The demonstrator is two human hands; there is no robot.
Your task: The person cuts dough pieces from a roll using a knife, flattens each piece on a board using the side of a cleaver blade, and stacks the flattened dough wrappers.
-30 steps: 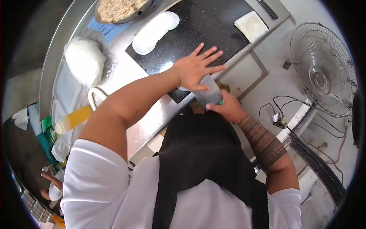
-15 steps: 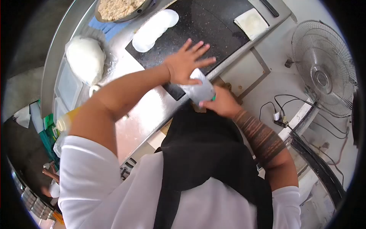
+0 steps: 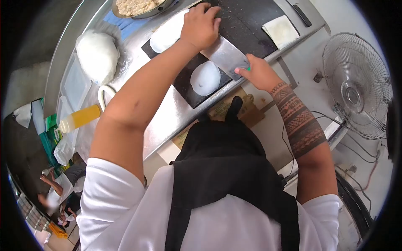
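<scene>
My right hand (image 3: 261,73) grips a broad-bladed cleaver (image 3: 226,56) with a bit of green at its handle. The blade lies low over the black board (image 3: 243,25), tilted toward my left hand. My left hand (image 3: 202,26) reaches over the board beyond the blade, fingers bent and partly apart; what is under its fingertips is hidden. A thin round dough wrapper (image 3: 205,78) lies alone at the board's near end. Left of my left hand is a row of overlapping wrappers (image 3: 167,35), partly covered by the hand.
A pan of filling (image 3: 138,7) sits on a blue cloth (image 3: 121,23). A bag of white dough (image 3: 97,56) and a yellow squeeze bottle (image 3: 79,119) are at left. A folded cloth (image 3: 280,32) and black-handled knife (image 3: 302,16) lie right, beyond them a fan (image 3: 354,85).
My left hand has moved off the blade and away from me, its fingers bending. The cleaver has shifted forward and right, and the single wrapper on the board is now visible.
</scene>
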